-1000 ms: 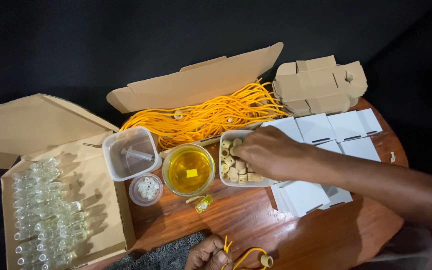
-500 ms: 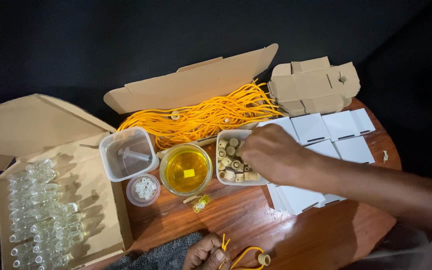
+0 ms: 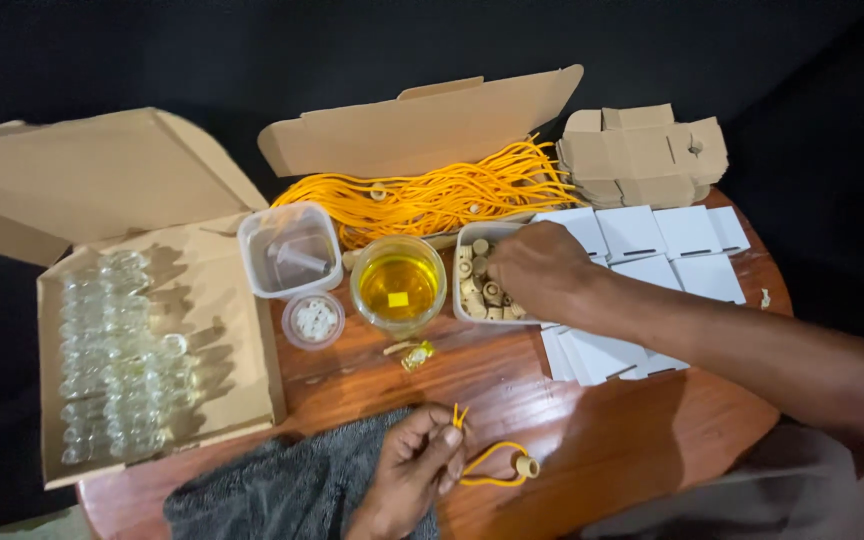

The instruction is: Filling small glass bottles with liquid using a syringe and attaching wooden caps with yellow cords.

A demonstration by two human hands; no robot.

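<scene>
A round wooden table (image 3: 512, 380) is bearing everything. At its far left an open cardboard box (image 3: 222, 330) is holding rows of small clear glass vials (image 3: 117, 350). At the far middle another open box (image 3: 422, 130) is spilling a heap of orange cords (image 3: 432, 195), with flat brown cartons (image 3: 647, 155) and white cards (image 3: 667, 235) lying to the right.

The right hand (image 3: 542, 268) is reaching into a pale tray (image 3: 464, 300) of small tan corks (image 3: 477, 285); its fingers are curled down among them, and I cannot tell whether they are gripping one. The left hand (image 3: 414, 462), at the near edge over a grey cloth (image 3: 282, 490), is pinching the two loose ends of an orange cord loop (image 3: 487, 465) between thumb and fingertips; the loop is lying on the wood to its right with a tan cork bead (image 3: 526, 466) threaded on it.

The glass of yellow liquid (image 3: 398, 285) is standing just left of the tray, so a careless forearm could, I judge, be knocking it over. The pinched ends are frayed-looking and thin; a slack grip might be letting the bead slide off.
</scene>
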